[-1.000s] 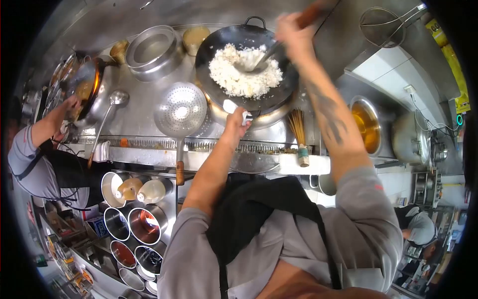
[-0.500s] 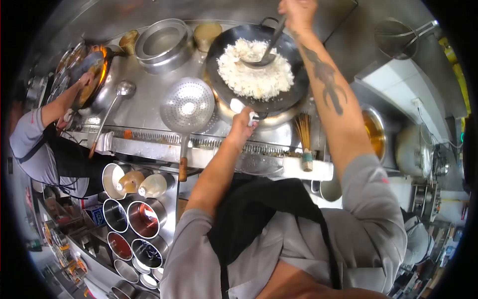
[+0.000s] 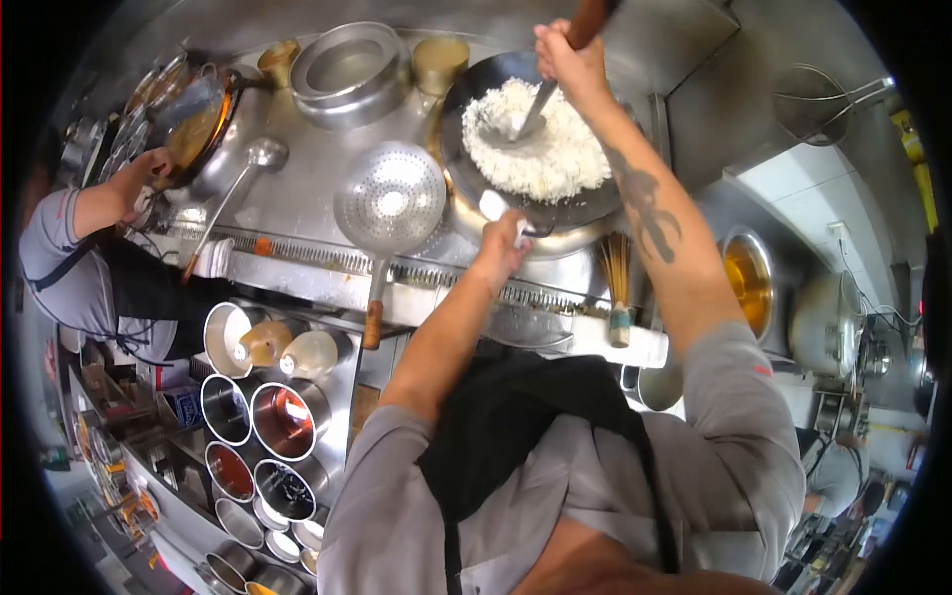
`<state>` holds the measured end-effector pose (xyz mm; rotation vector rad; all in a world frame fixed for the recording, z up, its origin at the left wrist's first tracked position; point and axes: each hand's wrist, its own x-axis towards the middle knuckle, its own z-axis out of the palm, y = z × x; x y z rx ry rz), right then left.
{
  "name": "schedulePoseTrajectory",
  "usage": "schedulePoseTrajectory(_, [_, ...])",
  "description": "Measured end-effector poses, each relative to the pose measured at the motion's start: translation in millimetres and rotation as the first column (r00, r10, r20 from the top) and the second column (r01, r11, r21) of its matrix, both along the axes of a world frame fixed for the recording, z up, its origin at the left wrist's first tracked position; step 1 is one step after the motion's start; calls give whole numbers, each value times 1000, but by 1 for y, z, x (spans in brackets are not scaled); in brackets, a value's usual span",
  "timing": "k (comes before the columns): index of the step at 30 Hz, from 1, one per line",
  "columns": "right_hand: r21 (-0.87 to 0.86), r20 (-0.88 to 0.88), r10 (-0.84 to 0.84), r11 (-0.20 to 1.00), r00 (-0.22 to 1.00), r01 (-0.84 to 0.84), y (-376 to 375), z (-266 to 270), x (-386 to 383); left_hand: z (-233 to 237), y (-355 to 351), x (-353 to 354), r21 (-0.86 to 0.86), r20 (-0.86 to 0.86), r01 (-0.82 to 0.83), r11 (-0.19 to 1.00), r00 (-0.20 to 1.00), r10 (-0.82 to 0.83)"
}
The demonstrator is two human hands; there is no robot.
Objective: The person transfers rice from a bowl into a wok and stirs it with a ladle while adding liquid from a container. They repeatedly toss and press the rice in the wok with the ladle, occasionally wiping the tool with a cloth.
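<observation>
A black wok [image 3: 570,212] sits on the burner, with a mound of white rice [image 3: 555,164] in it. My right hand [image 3: 573,64] grips the metal shaft of a ladle [image 3: 540,99] below its wooden end. The ladle's bowl is pushed into the left part of the rice, and its handle rises steeply. My left hand [image 3: 504,243] is closed around the wok's near handle through a folded white cloth [image 3: 493,205]. A bamboo brush [image 3: 617,288] stands right of my left hand. Left of the wok lies a perforated skimmer [image 3: 390,198].
Behind the skimmer stand a metal pot [image 3: 349,79] and a small brass-coloured pot [image 3: 439,64]. Steel containers of sauces [image 3: 288,421] and squeeze bottles [image 3: 309,353] are at lower left. A co-worker's arm [image 3: 114,198] reaches toward another wok [image 3: 203,134]. Right is a pan of yellow oil [image 3: 746,278].
My right hand has come nearer and lower, and the ladle stands more upright, its bowl further left in the rice. My left hand keeps its hold. The whole view has shifted slightly.
</observation>
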<state>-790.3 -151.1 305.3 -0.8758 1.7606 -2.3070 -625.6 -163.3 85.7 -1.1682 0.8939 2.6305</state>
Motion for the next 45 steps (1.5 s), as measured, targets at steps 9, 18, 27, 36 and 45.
schedulePoseTrajectory(9, [261,-288,-140,940,947,219,41,-14,-33,0,5,-5,33,13,5,999,1000,-5])
schedulePoseTrajectory(18, [178,-200,-207,954,958,243,113,-20,-32,-14,3,-9,57,22,69,996,997,-70])
schedulePoseTrajectory(27, [-6,22,-189,982,982,190,113,-25,8,-12,-1,-4,104,6,100,990,995,-101])
schedulePoseTrajectory(36, [-39,-119,-351,936,929,349,103,-12,53,10,2,18,-8,-212,69,998,975,-69])
schedulePoseTrajectory(45, [-93,-87,-541,840,837,534,118,96,6,104,16,74,181,-147,39,983,989,-13])
